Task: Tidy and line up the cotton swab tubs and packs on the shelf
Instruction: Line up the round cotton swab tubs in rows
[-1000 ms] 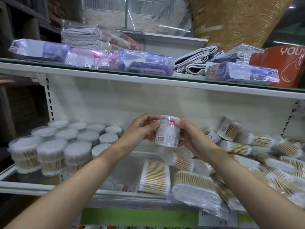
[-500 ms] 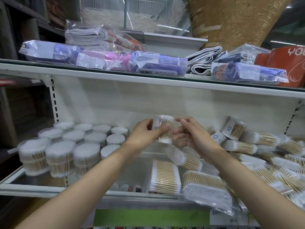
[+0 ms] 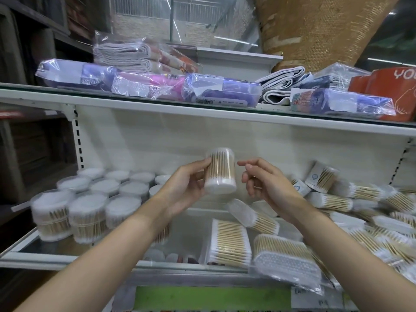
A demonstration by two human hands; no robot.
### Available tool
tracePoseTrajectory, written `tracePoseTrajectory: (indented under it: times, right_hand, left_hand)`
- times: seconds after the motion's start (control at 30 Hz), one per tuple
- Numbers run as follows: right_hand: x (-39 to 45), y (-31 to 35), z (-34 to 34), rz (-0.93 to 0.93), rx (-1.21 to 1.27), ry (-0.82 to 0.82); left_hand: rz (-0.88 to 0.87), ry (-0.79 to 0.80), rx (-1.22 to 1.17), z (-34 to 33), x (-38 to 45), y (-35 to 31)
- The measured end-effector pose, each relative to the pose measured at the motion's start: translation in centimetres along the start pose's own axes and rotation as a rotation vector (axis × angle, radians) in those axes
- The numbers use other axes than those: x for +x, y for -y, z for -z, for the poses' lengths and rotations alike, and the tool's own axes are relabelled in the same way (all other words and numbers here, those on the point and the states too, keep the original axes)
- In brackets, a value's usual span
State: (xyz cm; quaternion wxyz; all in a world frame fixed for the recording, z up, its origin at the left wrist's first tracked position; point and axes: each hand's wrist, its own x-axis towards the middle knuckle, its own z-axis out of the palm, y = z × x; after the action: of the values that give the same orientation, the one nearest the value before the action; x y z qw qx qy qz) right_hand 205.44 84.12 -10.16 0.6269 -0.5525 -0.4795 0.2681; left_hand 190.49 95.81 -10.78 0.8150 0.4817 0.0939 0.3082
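My left hand (image 3: 184,188) gripped the clear cylindrical plastic tub of wooden-stemmed cotton swabs (image 3: 221,171), fingers and thumb curled round its left side. The tub stood upright in the air, in front of the white back panel (image 3: 225,136) and above the lower shelf. My right hand (image 3: 267,184) hung just beside the tub on its right, apart from it, fingers loosely curled and holding nothing.

Below the hands, the white metal lower shelf (image 3: 45,257) carried the stock. On its left section, a group of round clear swab tubs (image 3: 87,203) stood upright in close rows, white lids up. Under my right hand one clear swab tub (image 3: 253,216) lay tipped on its side. In front of it lay two flat clear packs of swabs: one rectangular pack (image 3: 228,243) near the middle, and a second pack (image 3: 286,258) just to its right, overhanging the shelf edge. Farther right, a heap of small wrapped swab bundles (image 3: 360,203) lay at mixed angles; this area was blurred, so I could not count them reliably.

The upper shelf (image 3: 202,113) held clear-wrapped purple and pink packets (image 3: 144,84), folded grey cloths (image 3: 283,86) and an orange carton (image 3: 391,86).
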Motion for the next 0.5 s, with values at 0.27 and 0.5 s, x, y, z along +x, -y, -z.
tracePoseTrajectory:
  times: [0.27,0.5]
  right_hand:
    - [0.7,0.2,-1.5,0.068,-0.168,0.042]
    - [3.0,-0.9,-3.3,-0.063,-0.386,0.016]
  left_hand:
    - [-0.371,-0.327,0.683,0.3,0.0,0.3]
    - [-0.423,-0.295,1.039,1.1,0.4,0.2]
